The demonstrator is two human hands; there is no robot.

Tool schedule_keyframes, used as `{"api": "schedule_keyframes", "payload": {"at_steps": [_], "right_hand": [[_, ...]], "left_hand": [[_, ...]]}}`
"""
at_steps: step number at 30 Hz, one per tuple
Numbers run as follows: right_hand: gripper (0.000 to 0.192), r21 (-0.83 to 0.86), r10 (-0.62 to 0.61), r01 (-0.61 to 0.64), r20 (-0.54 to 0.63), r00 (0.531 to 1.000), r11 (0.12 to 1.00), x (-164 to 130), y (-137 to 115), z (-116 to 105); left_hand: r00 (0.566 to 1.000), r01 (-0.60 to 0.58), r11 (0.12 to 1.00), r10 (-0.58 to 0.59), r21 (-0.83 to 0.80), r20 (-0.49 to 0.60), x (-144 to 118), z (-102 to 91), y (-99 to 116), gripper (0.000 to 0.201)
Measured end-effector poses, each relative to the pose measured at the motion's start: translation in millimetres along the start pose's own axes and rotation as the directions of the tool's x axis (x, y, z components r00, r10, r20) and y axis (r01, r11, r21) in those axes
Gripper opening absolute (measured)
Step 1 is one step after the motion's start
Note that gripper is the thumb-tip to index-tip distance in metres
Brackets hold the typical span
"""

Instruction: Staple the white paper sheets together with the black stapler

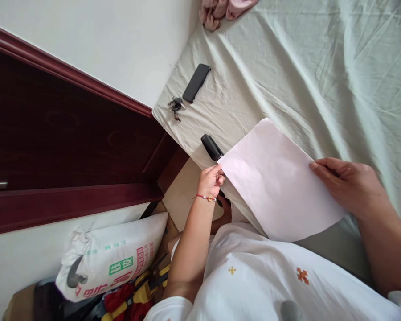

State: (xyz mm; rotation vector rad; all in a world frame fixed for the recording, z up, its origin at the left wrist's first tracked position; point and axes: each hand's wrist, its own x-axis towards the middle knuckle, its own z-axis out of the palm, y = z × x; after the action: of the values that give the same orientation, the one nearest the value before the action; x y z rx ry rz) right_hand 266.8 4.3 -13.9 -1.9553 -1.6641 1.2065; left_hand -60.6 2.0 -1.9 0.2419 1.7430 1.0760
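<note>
A blank white sheet of paper [280, 183] is held at a slant over the edge of the bed. My left hand [211, 180], with a red beaded bracelet at the wrist, pinches the paper's left corner. On the opposite edge, my right hand [350, 183] grips the sheet with the thumb on top and the other fingers partly hidden. Just beyond my left fingers lies a black object that looks like a stapler [211, 147]; the paper's corner covers its near end.
On the pale green bedsheet [247, 84] lie a black phone-like slab [196, 83] and a bunch of keys [176, 104]. Pink cloth [222, 11] is bunched at the far end. A dark red door [70, 120] stands left, above a printed white sack [120, 254].
</note>
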Motion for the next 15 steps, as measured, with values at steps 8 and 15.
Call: {"api": "schedule_keyframes", "payload": {"at_steps": [8,15], "right_hand": [[0.051,0.037,-0.015,0.017,-0.034,0.999,0.999,-0.8,1.4,2.0],[0.050,0.056,-0.013,0.016,-0.043,0.999,0.998,-2.0,2.8,2.2]], "left_hand": [[0.997,0.035,0.999,-0.036,-0.007,-0.063,3.2,9.8,6.8,0.024],[0.998,0.033,0.999,-0.033,-0.002,-0.054,2.8,9.0,5.1,0.028]]}}
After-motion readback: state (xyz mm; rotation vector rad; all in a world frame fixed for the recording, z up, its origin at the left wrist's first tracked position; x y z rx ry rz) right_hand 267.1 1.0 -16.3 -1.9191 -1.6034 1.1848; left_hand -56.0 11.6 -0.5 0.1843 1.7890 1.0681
